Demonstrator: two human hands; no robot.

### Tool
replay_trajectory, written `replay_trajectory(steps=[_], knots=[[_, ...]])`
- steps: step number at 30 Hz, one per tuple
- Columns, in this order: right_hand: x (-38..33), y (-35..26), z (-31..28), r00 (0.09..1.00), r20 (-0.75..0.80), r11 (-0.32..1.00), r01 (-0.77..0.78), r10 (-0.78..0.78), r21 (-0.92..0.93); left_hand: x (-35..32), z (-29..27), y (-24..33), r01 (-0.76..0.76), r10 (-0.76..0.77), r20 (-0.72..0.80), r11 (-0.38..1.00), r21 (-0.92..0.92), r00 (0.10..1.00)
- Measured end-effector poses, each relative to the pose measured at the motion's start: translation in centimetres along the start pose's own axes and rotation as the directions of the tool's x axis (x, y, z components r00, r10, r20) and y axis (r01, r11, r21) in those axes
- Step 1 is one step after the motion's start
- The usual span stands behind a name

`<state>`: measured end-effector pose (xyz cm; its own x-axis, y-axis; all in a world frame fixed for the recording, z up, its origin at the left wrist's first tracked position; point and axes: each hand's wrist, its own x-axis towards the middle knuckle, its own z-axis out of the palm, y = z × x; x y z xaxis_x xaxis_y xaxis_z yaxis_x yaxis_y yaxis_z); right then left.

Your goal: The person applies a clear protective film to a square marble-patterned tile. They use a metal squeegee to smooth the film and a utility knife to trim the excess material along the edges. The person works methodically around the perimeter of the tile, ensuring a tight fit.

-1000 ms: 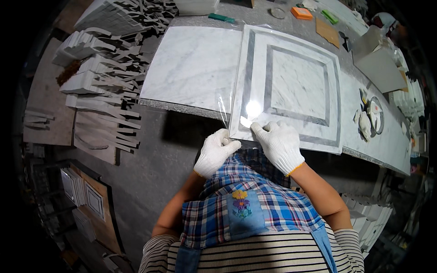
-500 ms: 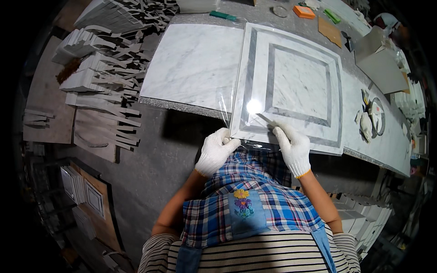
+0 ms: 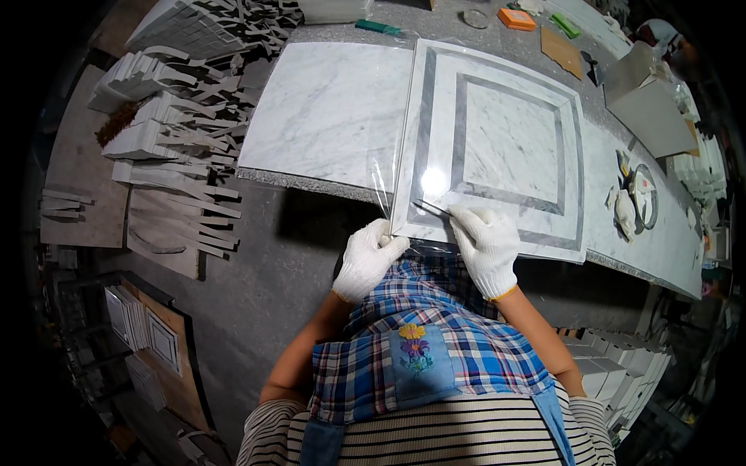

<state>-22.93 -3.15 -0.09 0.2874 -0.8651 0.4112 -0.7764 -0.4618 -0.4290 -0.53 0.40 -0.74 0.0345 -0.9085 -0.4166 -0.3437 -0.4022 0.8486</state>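
A marble panel point(image 3: 513, 140) with grey inlaid frames lies on the bench in front of me, with a bright glare near its near left corner. Clear plastic film point(image 3: 379, 167) shows along its left edge and hangs past the near edge. At that corner my gloved left hand point(image 3: 368, 260) is closed, thumb and fingers pinching the film's edge. Over the near edge, my gloved right hand point(image 3: 488, 247) is closed around a thin, dark, pointed tool point(image 3: 431, 206). Its tip points left over the grey border; I cannot tell whether it touches the panel.
A plain marble slab point(image 3: 326, 116) lies left of the panel. To the right are a tape roll point(image 3: 645, 198) and a crumpled white cloth point(image 3: 624, 216). An orange box point(image 3: 517, 19) and cardboard piece point(image 3: 561, 53) lie behind. Stacked stone strips point(image 3: 167, 128) stand at left.
My right hand has shifted left along the panel's near edge, carrying the pointed tool toward the left corner. My left hand has stayed almost in place.
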Motion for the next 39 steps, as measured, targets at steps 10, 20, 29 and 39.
replay_trajectory(steps=[10,20,29,39], knots=[[1.7,0.5,0.8,0.979,0.081,0.970,0.196,-0.186,-0.144,0.4,0.2,-1.2,-0.043,0.043,-0.010,0.999,0.029,0.999],[0.9,1.4,-0.3,0.979,0.089,0.972,0.193,-0.182,-0.137,0.5,0.3,-1.2,-0.039,0.040,-0.026,0.999,0.029,0.999],[-1.1,1.5,-2.2,0.983,0.113,0.987,-0.154,0.147,0.054,0.2,0.2,-0.3,0.007,-0.007,-0.004,1.000,0.000,1.000],[-3.0,11.5,-9.2,0.678,0.022,0.634,-0.698,0.735,0.333,-0.2,0.0,-0.1,0.061,-0.057,0.032,0.987,-0.151,0.998]])
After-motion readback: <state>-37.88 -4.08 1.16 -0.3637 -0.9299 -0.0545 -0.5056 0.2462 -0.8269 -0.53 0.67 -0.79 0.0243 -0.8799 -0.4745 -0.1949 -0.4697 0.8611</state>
